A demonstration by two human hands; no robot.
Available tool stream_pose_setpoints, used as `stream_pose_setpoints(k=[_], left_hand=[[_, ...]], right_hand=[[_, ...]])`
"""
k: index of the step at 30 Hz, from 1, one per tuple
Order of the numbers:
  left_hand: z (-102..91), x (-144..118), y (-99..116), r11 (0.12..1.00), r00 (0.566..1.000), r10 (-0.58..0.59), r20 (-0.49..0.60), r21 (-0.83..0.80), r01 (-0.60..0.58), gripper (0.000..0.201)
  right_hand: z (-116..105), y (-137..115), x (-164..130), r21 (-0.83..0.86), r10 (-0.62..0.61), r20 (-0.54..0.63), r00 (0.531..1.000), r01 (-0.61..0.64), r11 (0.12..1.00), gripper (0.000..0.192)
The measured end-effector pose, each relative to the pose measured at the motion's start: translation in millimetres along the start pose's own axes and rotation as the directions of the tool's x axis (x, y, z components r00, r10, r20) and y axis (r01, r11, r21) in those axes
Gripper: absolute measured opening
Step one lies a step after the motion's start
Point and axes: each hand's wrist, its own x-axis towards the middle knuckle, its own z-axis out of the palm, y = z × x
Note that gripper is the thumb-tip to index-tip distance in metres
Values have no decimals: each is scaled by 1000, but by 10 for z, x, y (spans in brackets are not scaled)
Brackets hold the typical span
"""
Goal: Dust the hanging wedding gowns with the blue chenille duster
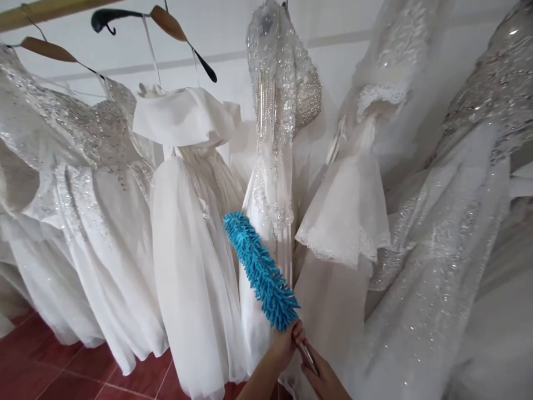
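Note:
A duster (262,272) with a bright blue, shaggy head points up and to the left in front of the hanging dresses. My left hand (286,340) is closed around its handle just below the blue head. Lower down, my right hand (320,373) grips the same metal-looking handle. Behind the duster's upper end hangs a narrow white dress (272,183) with beads and sequins on its bodice. The duster head overlaps this dress in view; whether it touches the cloth I cannot tell.
On the left hang an off-shoulder white gown (187,222) and a sequined gown (95,189). A lace-edged dress (350,205) and a glittering gown (441,266) hang on the right. Dark hangers (169,22) and a wooden rail (45,12) are above. Red floor tiles (83,372) lie below.

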Motion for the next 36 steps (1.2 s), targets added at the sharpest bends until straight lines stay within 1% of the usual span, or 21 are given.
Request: stream_pose_setpoints(k=[3, 6, 10, 12, 15, 19, 23, 27, 30, 34, 36], left_hand=[[92, -25, 270, 996, 998, -3, 64, 87, -2, 65], [219, 0, 584, 988, 992, 1, 127, 153, -21, 62], [359, 65, 959, 983, 984, 47, 170, 166, -75, 57], [382, 86, 1092, 984, 980, 63, 188, 152, -93, 56], [339, 88, 1207, 985, 977, 68, 202, 140, -98, 57], [212, 54, 1245, 988, 978, 116, 171, 80, -131, 58], [125, 45, 1236, 989, 982, 148, 117, 7, -150, 58], [102, 143, 1185, 986, 986, 164, 43, -36, -162, 59], [105, 258, 1086, 986, 987, 161, 7, -49, -161, 61], [101, 387, 871, 993, 994, 108, -34, -51, -110, 62], [83, 439, 743, 992, 992, 100, -71, -63, -105, 62]], right_hand=[[97, -192, 12, 73, 26, -34, 999, -24, 997, 68], [161, -412, 93, 114, 37, -45, 998, -32, 993, 74], [214, -684, 264, 139, 5, -79, 997, 7, 990, 79], [226, -800, 342, 137, -31, -86, 996, 43, 990, 77], [230, -943, 419, 108, -53, -59, 997, 59, 992, 69], [236, -1015, 492, 86, -60, -3, 998, 60, 994, 64], [228, -935, 618, 21, -100, 49, 994, 99, 995, 63], [161, -845, 745, -27, -139, 80, 987, 141, 990, 60], [75, -786, 777, -31, -105, 109, 989, 109, 994, 63], [-39, -642, 758, -12, -93, 80, 992, 95, 995, 56], [-80, -536, 747, 4, -82, 78, 994, 82, 997, 58]])
